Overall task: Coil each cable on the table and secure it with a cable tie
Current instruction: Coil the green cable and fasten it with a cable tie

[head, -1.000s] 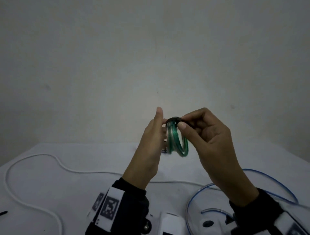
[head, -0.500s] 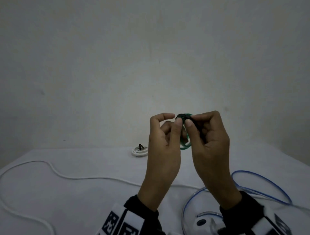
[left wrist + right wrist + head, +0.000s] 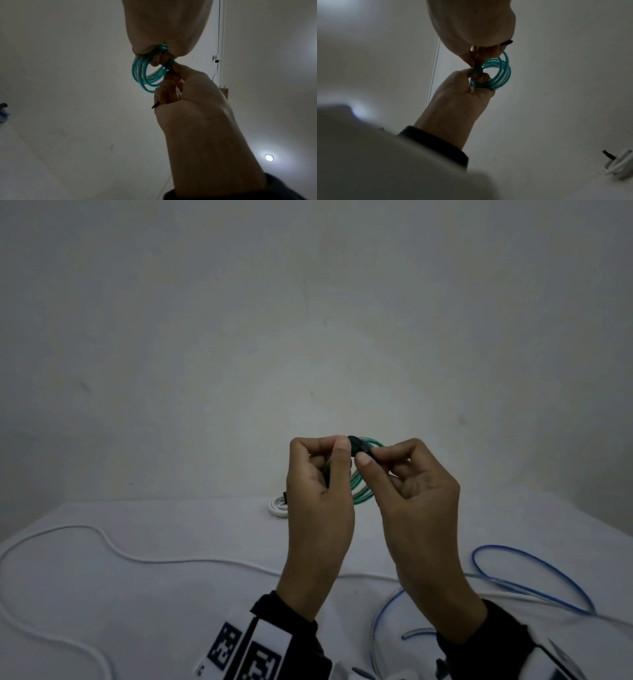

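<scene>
A green cable coil (image 3: 360,488) is held up in the air between both hands. A black cable tie (image 3: 357,445) wraps its top. My left hand (image 3: 337,445) pinches the tie beside the coil. The tie's tail runs down through the left fist, and its tip (image 3: 155,106) sticks out below the left hand (image 3: 171,83). My right hand (image 3: 368,457) grips the coil next to the tie. In the right wrist view, the right hand (image 3: 476,79) has its fingers curled through the coil (image 3: 498,75).
On the white table (image 3: 205,611), a loose white cable (image 3: 137,558) runs across from the left. A loose blue cable (image 3: 534,573) loops at the right. A small tied white coil (image 3: 278,507) lies at the far edge, near the wall.
My left hand went from flat against the coil to curled, pinching the tie. Both hands drew closer together at the top of the coil.
</scene>
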